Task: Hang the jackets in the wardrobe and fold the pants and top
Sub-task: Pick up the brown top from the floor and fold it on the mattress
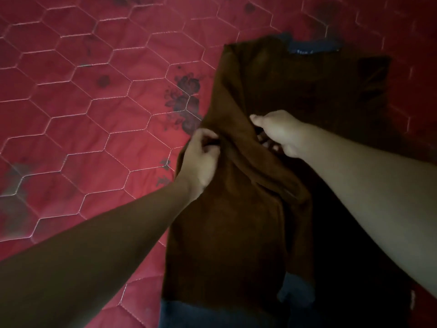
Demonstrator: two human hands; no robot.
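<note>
1. The left hand (203, 159) is seen at the centre of the frame, closed narrowly on the left edge of a brown top (238, 223); cloth is pinched between the thumb and the curled fingers.
2. The right hand (281, 133) is seen just right of centre, with its fingers curled down into a fold of the same top. Cloth is gripped there, though the fingertips are partly hidden by the fabric.
3. Between the two hands a raised ridge of brown cloth is held, running diagonally from upper left to lower right.
4. The top is laid on a red quilted bedspread (78, 110) and fills the centre and right of the frame.
5. Its long axis is set almost vertically in the frame, with the dark blue neckband (314, 45) pointed toward the upper edge and the hem toward the lower edge.
6. A short sleeve (372, 76) is spread out flat at the upper right, while the left side is folded inward over the body.
7. Blue fabric (186, 314) is visible under the hem at the bottom edge; what garment it is cannot be told.
8. Dark floral prints (185, 100) are seen on the bedspread just left of the top.
</note>
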